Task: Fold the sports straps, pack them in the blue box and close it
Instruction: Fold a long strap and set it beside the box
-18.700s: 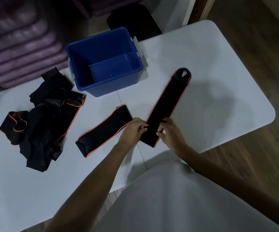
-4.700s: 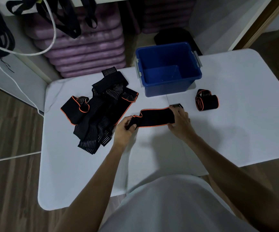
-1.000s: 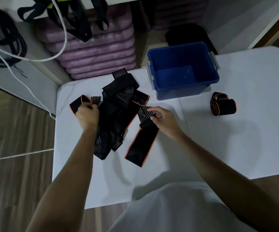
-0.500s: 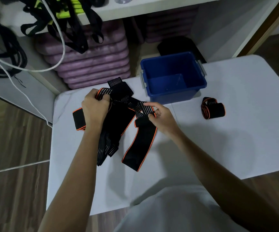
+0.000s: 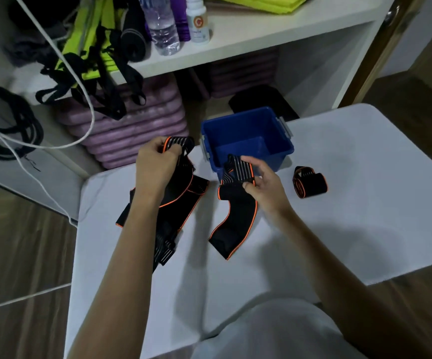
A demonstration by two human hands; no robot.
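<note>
Black elastic with orange edging is what I have in both hands at this point. My left hand has its fingers curled round the striped end of a strap lifted from the tangled pile, the rest of which hangs and trails onto the white table under my forearm; I judge I am holding it up to pull it clear of the others. My right hand pinches the striped end of a second strap between thumb and fingers, some fingers spread loosely above it, while the strap's long black body curves down and lies on the table nearer to me. Keeping that end raised looks like the way to separate the two straps and start a fold or roll from the striped tab. The blue box sits open at the far edge of the table, just behind my right hand, and as far as I can see into it, nothing has been packed; its floor looks bare. No lid is in view, though grey latches show on its sides. One rolled strap rests on the table to the right of the box, near it but not inside, presumably waiting to go in with the rest once they are folded.
</note>
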